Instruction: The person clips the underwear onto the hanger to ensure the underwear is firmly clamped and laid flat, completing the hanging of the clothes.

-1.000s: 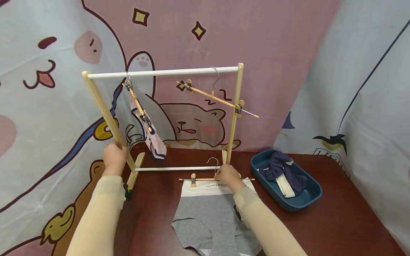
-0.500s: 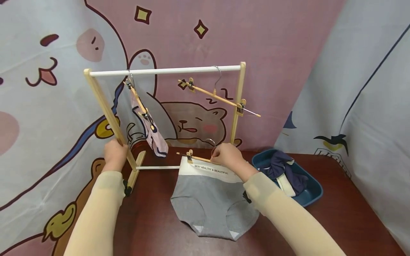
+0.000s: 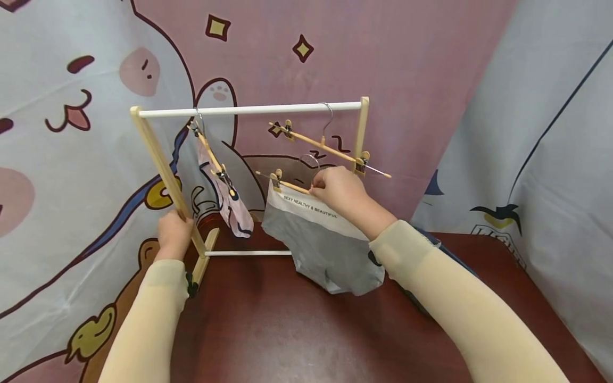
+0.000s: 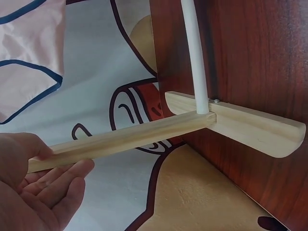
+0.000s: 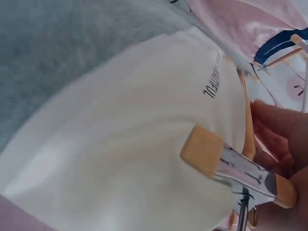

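My left hand [image 3: 174,234] holds the left wooden post [image 3: 165,175] of a small clothes rack. In the left wrist view the thumb lies on one side of the post and the fingers on the other. My right hand [image 3: 341,194] pinches a wooden clip hanger [image 3: 294,187] near the base of its metal hook. Grey underpants [image 3: 325,244] with a white printed waistband [image 3: 311,209] hang from it, raised off the table and tilted. One metal clip [image 5: 240,171] shows close up in the right wrist view, on the waistband. The hook stands free below the rack's white top rail [image 3: 268,109].
Pink underpants [image 3: 227,207] hang on a clip hanger at the rail's left. A bare clip hanger [image 3: 321,143] hangs at the right, just above my right hand. A blue basin [image 3: 445,249] is mostly hidden behind my right sleeve on the brown table [image 3: 287,330].
My right hand has lifted the hanger with the grey underpants up off the table toward the top rail. The right sleeve now covers most of the basin. The left hand stays on the post.
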A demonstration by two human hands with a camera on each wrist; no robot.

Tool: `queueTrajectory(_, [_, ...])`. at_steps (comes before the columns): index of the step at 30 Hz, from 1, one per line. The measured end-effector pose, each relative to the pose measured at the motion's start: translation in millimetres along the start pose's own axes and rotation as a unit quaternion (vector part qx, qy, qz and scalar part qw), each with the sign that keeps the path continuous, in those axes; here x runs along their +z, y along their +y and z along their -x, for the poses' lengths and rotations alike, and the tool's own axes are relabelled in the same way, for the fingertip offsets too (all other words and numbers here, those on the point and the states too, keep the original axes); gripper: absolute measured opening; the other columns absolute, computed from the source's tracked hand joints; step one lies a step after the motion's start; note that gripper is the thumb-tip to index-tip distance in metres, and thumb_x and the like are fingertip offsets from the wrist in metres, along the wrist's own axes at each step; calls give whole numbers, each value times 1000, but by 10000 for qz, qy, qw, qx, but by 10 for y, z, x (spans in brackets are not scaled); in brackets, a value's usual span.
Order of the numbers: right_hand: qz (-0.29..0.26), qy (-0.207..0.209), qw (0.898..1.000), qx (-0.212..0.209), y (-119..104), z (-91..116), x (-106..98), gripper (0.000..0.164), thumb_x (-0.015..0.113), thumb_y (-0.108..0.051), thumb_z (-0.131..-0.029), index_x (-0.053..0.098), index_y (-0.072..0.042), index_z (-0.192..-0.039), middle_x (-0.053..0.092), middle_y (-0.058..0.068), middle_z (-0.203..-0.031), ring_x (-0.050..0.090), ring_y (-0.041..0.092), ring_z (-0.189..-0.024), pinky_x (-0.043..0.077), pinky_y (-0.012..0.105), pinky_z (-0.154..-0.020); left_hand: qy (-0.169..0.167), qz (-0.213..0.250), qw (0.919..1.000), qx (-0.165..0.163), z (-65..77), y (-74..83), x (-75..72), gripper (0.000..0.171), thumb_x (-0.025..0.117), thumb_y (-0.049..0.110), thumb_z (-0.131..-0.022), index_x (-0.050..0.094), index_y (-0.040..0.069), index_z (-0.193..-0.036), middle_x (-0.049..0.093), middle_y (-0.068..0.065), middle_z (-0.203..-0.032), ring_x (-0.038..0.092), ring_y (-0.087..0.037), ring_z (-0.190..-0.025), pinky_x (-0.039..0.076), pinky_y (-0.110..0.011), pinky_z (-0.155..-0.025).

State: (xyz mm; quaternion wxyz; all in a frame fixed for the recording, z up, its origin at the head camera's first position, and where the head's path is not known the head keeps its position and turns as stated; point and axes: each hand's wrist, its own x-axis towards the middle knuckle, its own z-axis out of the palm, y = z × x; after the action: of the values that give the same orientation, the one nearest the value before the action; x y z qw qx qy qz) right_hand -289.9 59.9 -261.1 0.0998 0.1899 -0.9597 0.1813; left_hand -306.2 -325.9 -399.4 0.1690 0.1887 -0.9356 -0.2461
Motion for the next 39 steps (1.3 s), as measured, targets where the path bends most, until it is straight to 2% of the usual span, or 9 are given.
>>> queueTrajectory(3, [-22,104,9998,-172,-99,-65,-87,15,63,-29,-91,72,-16,-94,70,-1,-90,63,15,-77,49,35,-68,21,14,10000,-26,13,-2,-1,30,51,16,-90,59,-11,-103,63,-32,-96,63,-44,-84,50,-44,-61])
queueTrajectory(4, [-14,116,9997,-235,-137,-90,-123,16,62,-28,-92,72,-15,-94,70,-1,-90,62,15,-78,50,35,-75,20,23,10000,-42,15,0,-4,31,51,16,-90,59,-10,-103,63,-32,-96,62,-44,-84,50,-44,-61])
queueTrajectory(9, [154,-1,9994,-326,-349,-278,-363,18,59,-26,-93,71,-13,-90,68,1,-89,60,17,-79,48,36,-82,13,93,9999,-110,29,9,-21,30,52,16,-90,59,-9,-103,63,-32,-97,62,-43,-84,49,-43,-60])
queueTrajectory(11, [253,-96,9994,-218,-440,-368,-471,20,58,-26,-94,69,-12,-86,67,2,-85,57,18,-75,47,35,-74,12,115,9998,-165,38,10,-11,30,52,17,-90,59,-9,-104,63,-31,-98,63,-43,-84,49,-43,-60])
queueTrajectory(18, [570,-375,9968,407,-695,-661,-712,20,55,-23,-94,58,-13,-77,56,0,-79,49,16,-71,43,31,-67,44,145,9997,-210,56,-4,15,29,53,17,-90,61,-9,-103,64,-31,-98,63,-43,-85,50,-44,-62])
queueTrajectory(22, [821,-182,9944,637,-752,-770,-704,13,46,-14,-92,57,-12,-85,63,4,-95,58,19,-84,49,35,-75,222,237,9995,-26,41,-21,29,27,53,16,-89,61,-8,-97,64,-30,-95,62,-42,-83,49,-45,-63])
queueTrajectory(26, [1054,-183,9922,646,-774,-807,-565,18,44,-9,-93,62,-11,-99,66,7,-111,63,22,-98,52,41,-82,388,320,9987,56,44,-44,49,24,54,14,-88,62,-7,-96,65,-29,-94,61,-43,-83,49,-46,-65])
queueTrajectory(33, [1443,-377,9863,708,-799,-785,-350,25,52,-8,-92,61,-13,-115,65,7,-112,63,25,-96,54,44,-76,434,256,9987,121,74,-30,90,26,53,14,-88,62,-9,-96,64,-30,-94,61,-44,-85,50,-48,-69])
queueTrajectory(39, [1993,-555,9779,315,-846,-681,-353,25,51,-13,-94,61,-15,-116,64,5,-113,63,25,-97,52,47,-81,433,270,9987,20,59,-8,48,25,53,14,-90,62,-7,-98,64,-29,-97,61,-43,-87,49,-48,-70])
